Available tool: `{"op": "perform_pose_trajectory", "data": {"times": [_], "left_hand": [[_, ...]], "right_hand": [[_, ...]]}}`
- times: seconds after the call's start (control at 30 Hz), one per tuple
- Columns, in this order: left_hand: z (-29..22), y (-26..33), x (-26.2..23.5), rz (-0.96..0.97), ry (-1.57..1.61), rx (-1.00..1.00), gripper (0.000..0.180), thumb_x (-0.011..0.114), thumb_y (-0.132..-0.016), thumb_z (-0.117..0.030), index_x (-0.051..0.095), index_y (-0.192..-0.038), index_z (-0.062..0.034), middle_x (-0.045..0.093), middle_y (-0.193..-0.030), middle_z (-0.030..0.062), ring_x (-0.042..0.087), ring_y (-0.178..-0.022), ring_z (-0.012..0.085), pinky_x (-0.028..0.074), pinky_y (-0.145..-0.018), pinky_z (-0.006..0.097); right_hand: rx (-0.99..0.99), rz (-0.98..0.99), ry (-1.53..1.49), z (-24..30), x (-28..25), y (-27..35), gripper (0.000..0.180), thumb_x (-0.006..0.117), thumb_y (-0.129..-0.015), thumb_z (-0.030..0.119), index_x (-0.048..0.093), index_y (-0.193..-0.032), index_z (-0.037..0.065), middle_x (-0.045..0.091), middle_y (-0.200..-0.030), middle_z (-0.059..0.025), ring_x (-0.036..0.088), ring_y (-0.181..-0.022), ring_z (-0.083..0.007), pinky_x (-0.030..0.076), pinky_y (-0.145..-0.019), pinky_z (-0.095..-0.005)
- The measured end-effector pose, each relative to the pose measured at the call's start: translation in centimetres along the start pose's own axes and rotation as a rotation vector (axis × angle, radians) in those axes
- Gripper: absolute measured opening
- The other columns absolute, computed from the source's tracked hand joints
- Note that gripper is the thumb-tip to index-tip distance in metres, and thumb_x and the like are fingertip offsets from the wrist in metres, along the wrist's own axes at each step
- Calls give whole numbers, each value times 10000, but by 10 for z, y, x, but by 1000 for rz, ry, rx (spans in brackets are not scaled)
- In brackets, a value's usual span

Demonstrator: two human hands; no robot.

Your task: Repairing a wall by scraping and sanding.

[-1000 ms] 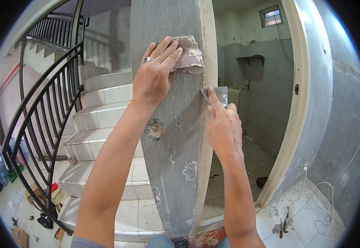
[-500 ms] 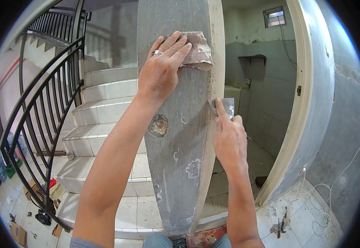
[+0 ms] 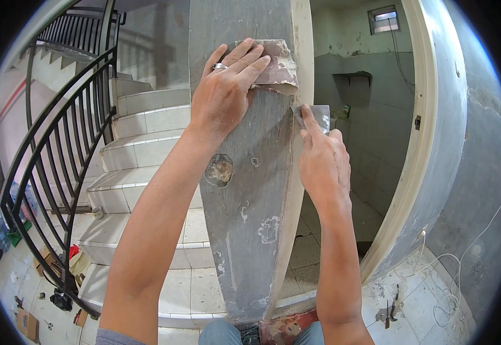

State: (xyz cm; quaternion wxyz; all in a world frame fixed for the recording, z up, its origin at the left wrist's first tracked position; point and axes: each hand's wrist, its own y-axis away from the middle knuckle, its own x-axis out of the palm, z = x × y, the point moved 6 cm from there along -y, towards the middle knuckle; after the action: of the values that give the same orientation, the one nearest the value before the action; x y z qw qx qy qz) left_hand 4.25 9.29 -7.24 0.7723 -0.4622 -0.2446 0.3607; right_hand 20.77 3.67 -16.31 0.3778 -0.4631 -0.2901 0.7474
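I judge the step in hand to be working the panel's edge with a blade. My left hand [image 3: 227,92], near twelve o'clock from mid-view, has long, slightly spread fingers over a crusted sheet [image 3: 278,64] and has hold of it; the thumb is hidden, so I cannot tell how it grips underneath. My right hand [image 3: 325,161], toward three o'clock, is curled round a flat metal scraper [image 3: 320,117], index finger laid along the blade.

The blade's left corner meets the cream strip [image 3: 304,52] bordering the grey panel [image 3: 244,138], just below the sheet. To my eye, the next move calls for a steady wrist and light pressure along that border, with the sheet kept clear of the blade.

At two o'clock the doorway [image 3: 371,132] leaves open room beyond the right hand, as far as the door frame [image 3: 431,103]. Toward nine the panel's left edge stands before the stairs [image 3: 141,152], with a ragged hole [image 3: 220,171] near that edge.
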Motion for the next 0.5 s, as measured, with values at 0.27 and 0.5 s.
{"op": "perform_pose_trajectory", "data": {"times": [0.27,0.5], "left_hand": [[2,0,1,11,-8,-7,607,708,-789,70,677,-1343,-176,634,-1451,15,497,-1439,192,339,-1233,443],[1,4,-4,32,-40,-16,502,744,-830,-18,698,-1308,-166,639,-1442,-5,492,-1437,172,310,-1257,439]], "right_hand": [[-51,-89,20,-5,7,6,444,507,-1076,213,542,-1512,293,589,-978,-259,663,-854,-437,542,-793,-503],[-13,14,57,-2,-4,0,470,492,-1072,209,509,-1534,292,596,-1047,-266,702,-942,-442,560,-865,-529]]}}
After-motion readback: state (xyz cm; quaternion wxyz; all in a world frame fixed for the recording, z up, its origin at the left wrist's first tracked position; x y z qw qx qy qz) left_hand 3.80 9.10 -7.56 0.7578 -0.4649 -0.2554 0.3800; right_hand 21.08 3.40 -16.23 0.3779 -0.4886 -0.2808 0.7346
